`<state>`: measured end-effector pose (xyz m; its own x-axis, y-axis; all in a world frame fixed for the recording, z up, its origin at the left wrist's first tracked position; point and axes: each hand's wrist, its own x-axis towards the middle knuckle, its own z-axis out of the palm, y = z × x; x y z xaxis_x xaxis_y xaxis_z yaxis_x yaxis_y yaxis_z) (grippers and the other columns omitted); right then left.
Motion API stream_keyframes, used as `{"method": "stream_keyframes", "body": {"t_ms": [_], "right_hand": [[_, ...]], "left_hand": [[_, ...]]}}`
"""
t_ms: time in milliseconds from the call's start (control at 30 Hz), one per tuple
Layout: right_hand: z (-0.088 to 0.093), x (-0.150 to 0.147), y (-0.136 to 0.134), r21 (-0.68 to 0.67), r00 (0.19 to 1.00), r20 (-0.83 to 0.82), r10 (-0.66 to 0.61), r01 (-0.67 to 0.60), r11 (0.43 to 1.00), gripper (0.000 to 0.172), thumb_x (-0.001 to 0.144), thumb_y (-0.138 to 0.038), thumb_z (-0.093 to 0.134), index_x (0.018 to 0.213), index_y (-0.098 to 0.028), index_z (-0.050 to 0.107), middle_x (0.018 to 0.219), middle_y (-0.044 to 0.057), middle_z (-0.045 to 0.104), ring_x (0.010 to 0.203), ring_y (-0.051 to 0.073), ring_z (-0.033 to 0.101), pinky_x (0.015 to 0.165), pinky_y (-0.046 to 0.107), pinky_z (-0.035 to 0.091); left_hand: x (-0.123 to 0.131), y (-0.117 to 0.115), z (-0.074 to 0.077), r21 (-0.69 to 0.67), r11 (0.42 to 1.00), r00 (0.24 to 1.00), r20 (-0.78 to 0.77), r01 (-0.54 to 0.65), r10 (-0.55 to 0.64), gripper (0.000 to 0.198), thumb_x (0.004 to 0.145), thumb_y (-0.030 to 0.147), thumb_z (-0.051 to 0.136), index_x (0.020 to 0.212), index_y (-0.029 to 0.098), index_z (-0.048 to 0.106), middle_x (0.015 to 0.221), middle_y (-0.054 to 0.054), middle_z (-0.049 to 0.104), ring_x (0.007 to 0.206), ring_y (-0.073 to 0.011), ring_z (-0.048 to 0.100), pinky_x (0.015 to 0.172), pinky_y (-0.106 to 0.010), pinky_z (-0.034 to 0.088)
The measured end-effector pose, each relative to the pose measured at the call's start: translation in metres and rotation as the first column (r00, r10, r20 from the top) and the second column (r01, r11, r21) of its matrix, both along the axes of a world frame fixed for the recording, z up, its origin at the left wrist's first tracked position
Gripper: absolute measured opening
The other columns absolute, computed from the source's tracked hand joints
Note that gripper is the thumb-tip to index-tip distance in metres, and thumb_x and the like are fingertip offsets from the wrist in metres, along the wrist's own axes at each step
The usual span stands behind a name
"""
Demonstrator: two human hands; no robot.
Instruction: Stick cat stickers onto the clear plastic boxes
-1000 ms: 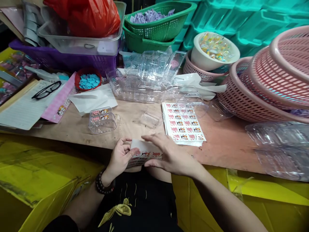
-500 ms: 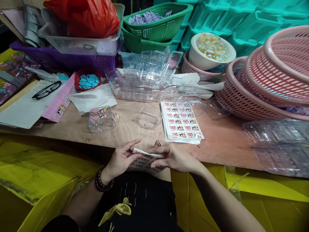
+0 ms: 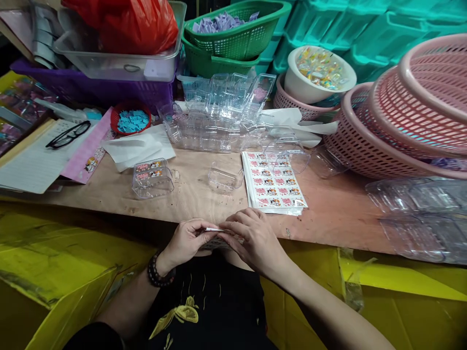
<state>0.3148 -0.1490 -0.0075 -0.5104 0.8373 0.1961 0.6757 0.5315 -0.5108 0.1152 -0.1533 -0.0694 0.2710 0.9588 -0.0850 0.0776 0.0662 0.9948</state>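
Both hands meet at the table's front edge over one sticker sheet [image 3: 215, 229], seen nearly edge-on and mostly covered by fingers. My left hand [image 3: 190, 238] pinches its left part between thumb and fingers. From the right, my right hand [image 3: 251, 238] grips the same sheet, fingers laid over the top and thumb beneath. Just beyond lies a stack of sticker sheets [image 3: 276, 182] printed with cats and pink lettering. A clear plastic box [image 3: 226, 176] rests straight ahead of the hands. Left of it stands another clear box [image 3: 152, 179] showing two such stickers.
Clear plastic boxes [image 3: 219, 129] are heaped at the back middle. Pink baskets [image 3: 379, 141] and more clear plastic pieces [image 3: 423, 218] take up the right. Eyeglasses [image 3: 68, 134] lie on a notebook [image 3: 32, 160] at left, near a red bowl [image 3: 131, 118] of blue packets.
My right hand has shifted left along the sheet, close to my left fingertips. The sheet has tipped and now shows mostly its edge.
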Motion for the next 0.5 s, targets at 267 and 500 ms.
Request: {"method": "stream_keyframes", "body": {"t_ms": [267,500], "right_hand": [[-0.026,-0.002,-0.002,-0.068,0.968,-0.241,-0.072,0.057,0.996,0.015,0.096,-0.028,0.060,0.097,-0.024,0.074,0.084,0.004,0.074,0.078,0.018,0.063,0.073,0.035,0.046],[-0.027,0.000,-0.002,-0.210,0.947,-0.285,-0.145,0.086,0.974,0.013,0.095,-0.030,0.062,0.090,-0.024,0.073,0.081,0.003,0.072,0.078,0.018,0.065,0.073,0.033,0.048]], "left_hand": [[0.001,0.001,-0.007,-0.003,0.997,0.996,-0.031,-0.078,0.078,0.016,0.077,0.032,0.078,0.077,0.017,0.078,0.077,-0.005,0.079,0.070,-0.0179,0.074,0.066,-0.023,0.057],[0.004,0.000,-0.011,-0.110,0.993,0.998,0.018,-0.051,0.053,0.025,0.076,0.039,0.078,0.082,0.015,0.079,0.081,-0.007,0.079,0.074,-0.0192,0.074,0.069,-0.025,0.058]]}}
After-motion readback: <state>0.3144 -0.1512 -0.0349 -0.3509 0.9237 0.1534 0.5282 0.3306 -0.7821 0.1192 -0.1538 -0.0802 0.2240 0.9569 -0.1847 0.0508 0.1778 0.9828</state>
